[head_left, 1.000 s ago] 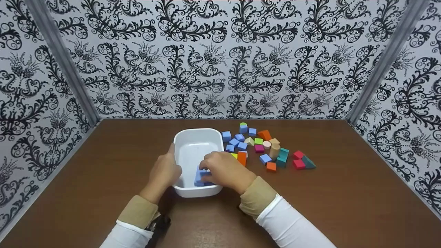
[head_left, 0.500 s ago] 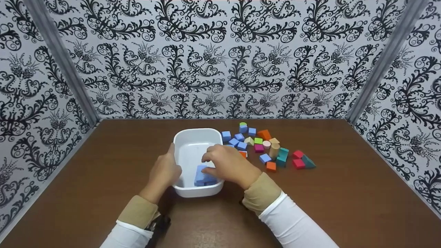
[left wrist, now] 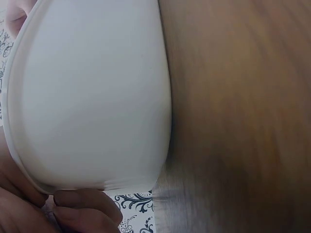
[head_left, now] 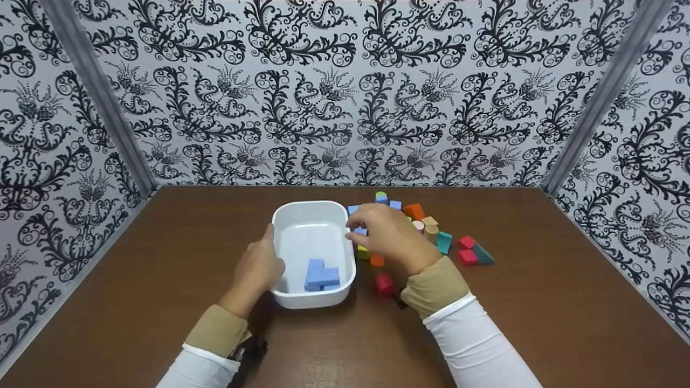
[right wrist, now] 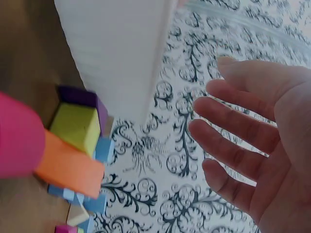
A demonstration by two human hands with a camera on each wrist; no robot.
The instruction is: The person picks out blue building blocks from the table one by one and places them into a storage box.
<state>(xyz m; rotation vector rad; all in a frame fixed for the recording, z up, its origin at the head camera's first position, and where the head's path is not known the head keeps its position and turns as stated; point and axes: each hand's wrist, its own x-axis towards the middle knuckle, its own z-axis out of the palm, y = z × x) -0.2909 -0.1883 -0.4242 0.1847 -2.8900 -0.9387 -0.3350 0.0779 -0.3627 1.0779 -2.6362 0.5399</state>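
Observation:
A white plastic tub [head_left: 314, 302] stands on the table with several blue blocks [head_left: 323, 276] lying stacked in its near right corner. My left hand [head_left: 259, 269] grips the tub's left wall, thumb over the rim and fingers against the outside. In the left wrist view, fingers [left wrist: 87, 213] curl at the tub wall. Just past the tub's right rim hovers my right hand [head_left: 389, 233], nothing in it; the right wrist view shows its fingers spread and relaxed. Under it, partly hidden, are a blue block [head_left: 360, 231], a yellow block [right wrist: 75, 124] and an orange block [right wrist: 70, 165].
Several coloured blocks spread to the right of the tub, among them a tan cylinder [head_left: 430, 233], a teal block [head_left: 444, 242] and a red block [head_left: 468, 257]. A red cylinder [head_left: 384, 284] lies nearer, by the right sleeve. Patterned walls [head_left: 345, 108] enclose the brown table [head_left: 205, 226].
My right hand has let go of a blue block inside the tub, lifted out over the rim and moved right to the loose blocks. The left hand stays on the tub.

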